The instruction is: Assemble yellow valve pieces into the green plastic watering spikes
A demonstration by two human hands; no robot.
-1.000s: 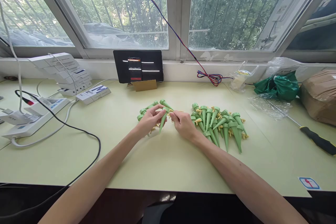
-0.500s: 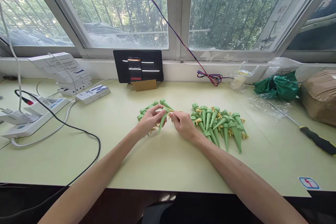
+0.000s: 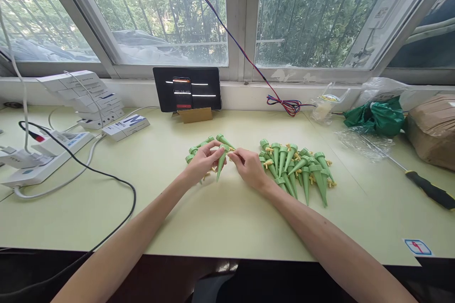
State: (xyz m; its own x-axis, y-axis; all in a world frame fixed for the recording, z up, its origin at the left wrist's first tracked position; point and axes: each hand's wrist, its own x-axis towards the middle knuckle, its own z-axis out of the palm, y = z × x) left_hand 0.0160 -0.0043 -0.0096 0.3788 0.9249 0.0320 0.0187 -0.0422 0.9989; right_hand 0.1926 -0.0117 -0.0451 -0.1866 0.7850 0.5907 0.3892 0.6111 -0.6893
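Note:
My left hand [image 3: 203, 162] is closed on a green plant watering spike [image 3: 221, 163], held just above the table with its tip pointing down. At the spike's capped end, my right hand [image 3: 248, 164] pinches a small yellow valve, mostly hidden by the fingertips. Several more green spikes lie behind and under my left hand, among them one spike [image 3: 224, 140] showing just beyond the fingers. To the right of my right hand is a larger pile of green spikes [image 3: 302, 170], many with yellow valves at the cap end.
A tablet [image 3: 206, 87] leans against the sill on a cardboard stand [image 3: 195, 115]. White boxes [image 3: 95, 99] and a power strip [image 3: 50, 161] with cables occupy the left side. On the right are a screwdriver [image 3: 430, 190], a green bag [image 3: 377, 116] and a brown package [image 3: 433, 130].
The spike in my left hand has tilted slightly, its tip swinging a little up and to the right. Both hands stay nearly in place, and the piles look unchanged.

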